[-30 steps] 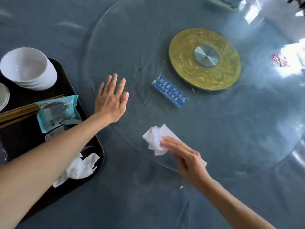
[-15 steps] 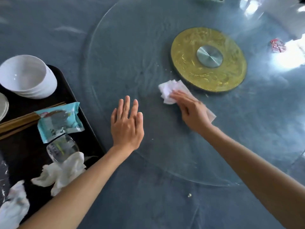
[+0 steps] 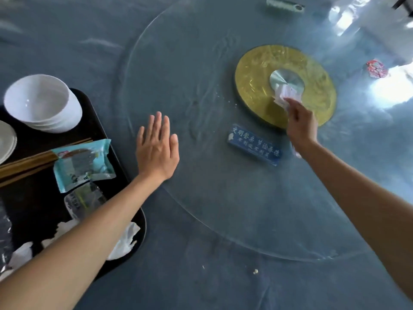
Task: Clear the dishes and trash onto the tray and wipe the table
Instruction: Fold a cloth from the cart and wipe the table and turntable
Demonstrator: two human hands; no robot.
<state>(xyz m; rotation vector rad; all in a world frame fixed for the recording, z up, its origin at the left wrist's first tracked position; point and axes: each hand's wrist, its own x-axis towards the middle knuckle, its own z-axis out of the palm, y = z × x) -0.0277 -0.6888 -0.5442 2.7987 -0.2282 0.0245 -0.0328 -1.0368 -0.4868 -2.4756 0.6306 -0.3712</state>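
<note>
Tissue (image 3: 284, 95), white and crumpled, pressed by right hand (image 3: 300, 121) over gold disc (image 3: 312, 104). Left hand (image 3: 156, 151) flat, fingers straight, on glass turntable (image 3: 201, 63).

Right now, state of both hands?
Left hand: open, fingers straight, flat on the glass turntable, holding nothing.
Right hand: grips a crumpled white tissue over the gold disc.
</note>
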